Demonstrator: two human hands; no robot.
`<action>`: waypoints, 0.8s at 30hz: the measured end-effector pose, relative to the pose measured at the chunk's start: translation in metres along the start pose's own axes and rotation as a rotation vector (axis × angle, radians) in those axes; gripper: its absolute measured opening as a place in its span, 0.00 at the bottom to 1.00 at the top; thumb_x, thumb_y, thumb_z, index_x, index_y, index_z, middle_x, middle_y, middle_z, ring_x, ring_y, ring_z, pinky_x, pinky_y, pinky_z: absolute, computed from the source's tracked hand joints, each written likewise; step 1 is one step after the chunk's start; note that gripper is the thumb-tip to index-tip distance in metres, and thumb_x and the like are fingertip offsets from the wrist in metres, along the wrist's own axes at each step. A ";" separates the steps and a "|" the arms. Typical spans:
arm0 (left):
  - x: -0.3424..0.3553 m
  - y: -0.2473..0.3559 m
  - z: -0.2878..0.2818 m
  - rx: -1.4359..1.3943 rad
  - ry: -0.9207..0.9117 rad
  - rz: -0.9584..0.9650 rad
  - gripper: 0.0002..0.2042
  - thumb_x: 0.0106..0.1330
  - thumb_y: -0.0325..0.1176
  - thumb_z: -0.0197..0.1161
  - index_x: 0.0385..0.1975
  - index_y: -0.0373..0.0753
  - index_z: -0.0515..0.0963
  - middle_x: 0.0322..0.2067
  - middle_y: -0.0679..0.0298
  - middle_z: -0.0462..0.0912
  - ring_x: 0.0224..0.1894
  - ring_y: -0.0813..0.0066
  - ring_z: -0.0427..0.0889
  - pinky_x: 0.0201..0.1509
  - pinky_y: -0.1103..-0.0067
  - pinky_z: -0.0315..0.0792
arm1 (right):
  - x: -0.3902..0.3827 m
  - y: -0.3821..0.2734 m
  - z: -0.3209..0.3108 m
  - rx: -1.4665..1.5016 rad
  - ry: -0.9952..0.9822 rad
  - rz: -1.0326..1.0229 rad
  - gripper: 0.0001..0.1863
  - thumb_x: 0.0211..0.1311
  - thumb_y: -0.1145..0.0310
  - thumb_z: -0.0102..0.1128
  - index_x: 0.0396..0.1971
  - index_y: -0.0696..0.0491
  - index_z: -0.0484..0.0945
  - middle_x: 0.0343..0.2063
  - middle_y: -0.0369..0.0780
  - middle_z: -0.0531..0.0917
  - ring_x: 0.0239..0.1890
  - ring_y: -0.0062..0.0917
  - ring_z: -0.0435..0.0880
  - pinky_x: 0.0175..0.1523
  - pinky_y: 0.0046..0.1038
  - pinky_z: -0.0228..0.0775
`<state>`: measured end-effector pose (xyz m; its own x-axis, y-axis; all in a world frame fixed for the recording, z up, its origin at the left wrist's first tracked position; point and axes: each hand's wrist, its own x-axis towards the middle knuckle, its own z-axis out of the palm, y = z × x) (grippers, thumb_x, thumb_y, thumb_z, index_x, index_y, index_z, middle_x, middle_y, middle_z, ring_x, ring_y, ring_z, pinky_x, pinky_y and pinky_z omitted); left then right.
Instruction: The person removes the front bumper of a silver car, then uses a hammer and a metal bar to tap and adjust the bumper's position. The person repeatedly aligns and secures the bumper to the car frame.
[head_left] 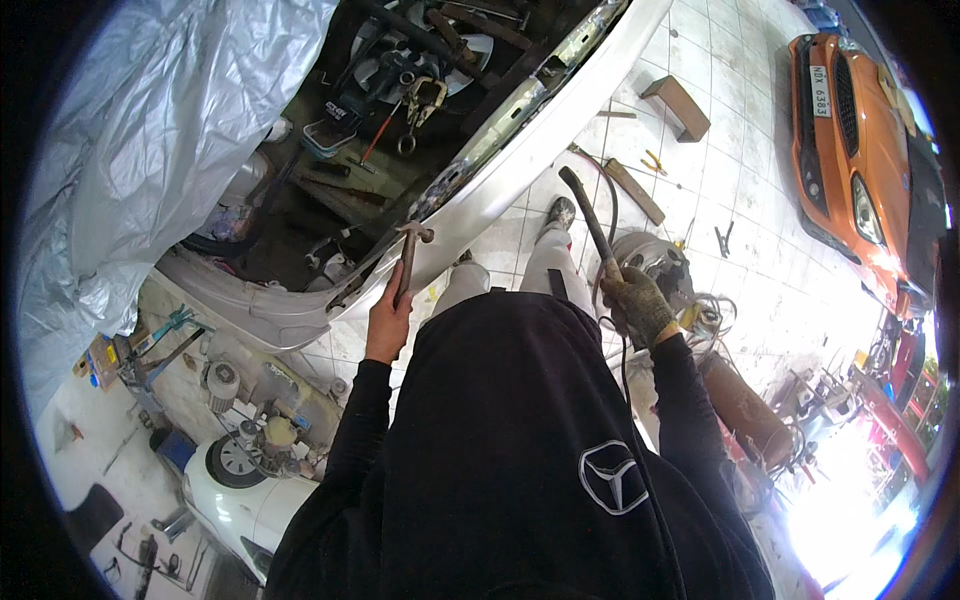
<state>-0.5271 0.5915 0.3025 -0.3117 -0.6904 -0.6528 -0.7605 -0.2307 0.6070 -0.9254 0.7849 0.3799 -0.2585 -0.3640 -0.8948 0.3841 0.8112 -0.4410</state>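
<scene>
My bare left hand (388,322) is closed round the handle of a hammer (407,262). The hammer's metal head is up, close to the pale edge of a car body panel (480,205); I cannot tell whether they touch. My right hand (640,302), in a worn work glove, grips a long dark bar (590,217) with a thicker, slightly bent far end. That bar points up and left over the tiled floor, apart from the panel. Inside the open car body lie a locking clamp (427,98) and a red-handled tool (382,132).
A silver cover sheet (170,130) drapes over the car at left. On the floor are a brown metal channel (680,108), a wooden block (635,192), pliers (654,162) and a wheel-like metal part (655,262). An orange car (860,165) stands right, a rusty cylinder (745,405) lower right.
</scene>
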 end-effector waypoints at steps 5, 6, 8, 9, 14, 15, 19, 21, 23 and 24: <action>0.005 0.051 0.042 -0.089 0.073 -0.120 0.31 0.78 0.35 0.59 0.80 0.58 0.60 0.31 0.59 0.83 0.32 0.72 0.78 0.45 0.74 0.77 | 0.060 0.009 -0.077 -0.297 0.123 -0.085 0.22 0.74 0.54 0.63 0.49 0.60 0.79 0.27 0.41 0.85 0.23 0.25 0.84 0.30 0.31 0.76; 0.005 0.047 0.056 -0.137 0.126 -0.103 0.31 0.78 0.34 0.59 0.80 0.59 0.61 0.28 0.63 0.78 0.26 0.74 0.77 0.37 0.75 0.77 | 0.061 -0.003 -0.084 -0.306 0.130 -0.069 0.23 0.76 0.51 0.61 0.48 0.59 0.80 0.26 0.41 0.85 0.23 0.25 0.84 0.30 0.32 0.76; 0.001 0.088 0.075 -0.214 0.121 -0.206 0.31 0.78 0.34 0.59 0.80 0.59 0.61 0.27 0.64 0.77 0.22 0.76 0.75 0.29 0.75 0.75 | 0.059 -0.030 -0.107 -0.293 0.121 -0.041 0.25 0.78 0.47 0.58 0.49 0.58 0.80 0.26 0.39 0.85 0.20 0.26 0.82 0.26 0.31 0.74; -0.004 0.105 0.088 -0.260 0.118 -0.262 0.31 0.78 0.34 0.59 0.80 0.59 0.61 0.27 0.65 0.76 0.20 0.77 0.73 0.25 0.75 0.74 | 0.065 -0.033 -0.124 -0.209 0.092 -0.040 0.24 0.77 0.47 0.59 0.47 0.57 0.81 0.25 0.38 0.84 0.20 0.24 0.82 0.26 0.30 0.73; -0.004 0.109 0.145 -0.236 0.195 -0.187 0.30 0.78 0.34 0.58 0.79 0.58 0.63 0.28 0.62 0.78 0.20 0.74 0.74 0.25 0.73 0.73 | 0.097 -0.059 -0.195 -0.372 0.127 -0.097 0.19 0.73 0.55 0.64 0.46 0.57 0.80 0.24 0.36 0.83 0.18 0.20 0.78 0.22 0.27 0.68; -0.007 0.123 0.151 -0.225 0.183 -0.226 0.30 0.78 0.35 0.59 0.79 0.58 0.63 0.28 0.62 0.79 0.21 0.74 0.75 0.27 0.73 0.74 | 0.111 -0.054 -0.209 -0.420 0.146 -0.096 0.18 0.73 0.56 0.64 0.47 0.58 0.80 0.24 0.35 0.82 0.17 0.20 0.77 0.22 0.27 0.67; -0.011 0.143 0.166 -0.157 0.168 -0.241 0.31 0.77 0.36 0.59 0.79 0.58 0.63 0.28 0.61 0.80 0.27 0.72 0.78 0.35 0.73 0.76 | 0.142 -0.052 -0.252 -0.022 0.024 0.026 0.16 0.69 0.54 0.69 0.39 0.52 0.79 0.20 0.31 0.77 0.17 0.19 0.73 0.21 0.27 0.64; -0.008 0.147 0.169 -0.147 0.130 -0.256 0.31 0.77 0.35 0.59 0.79 0.58 0.63 0.29 0.60 0.81 0.27 0.71 0.78 0.36 0.72 0.77 | 0.171 -0.031 -0.280 0.065 -0.003 -0.064 0.13 0.70 0.55 0.68 0.38 0.48 0.79 0.20 0.29 0.73 0.16 0.19 0.71 0.21 0.26 0.62; -0.006 0.140 0.168 -0.156 0.107 -0.289 0.31 0.76 0.35 0.59 0.79 0.58 0.63 0.31 0.60 0.82 0.29 0.70 0.79 0.39 0.70 0.77 | 0.172 -0.036 -0.290 0.321 -0.010 0.093 0.12 0.71 0.56 0.68 0.39 0.48 0.79 0.21 0.29 0.74 0.17 0.18 0.72 0.22 0.25 0.63; 0.002 0.116 0.171 -0.156 0.112 -0.249 0.31 0.76 0.34 0.59 0.79 0.58 0.63 0.31 0.60 0.82 0.29 0.70 0.79 0.40 0.70 0.77 | 0.173 -0.036 -0.301 0.266 0.012 0.039 0.12 0.73 0.56 0.66 0.41 0.49 0.79 0.22 0.29 0.74 0.18 0.18 0.72 0.24 0.24 0.65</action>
<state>-0.7131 0.6809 0.2944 -0.0554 -0.6686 -0.7415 -0.7060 -0.4989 0.5026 -1.2503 0.8304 0.2617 -0.2488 -0.3277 -0.9114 0.6132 0.6751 -0.4101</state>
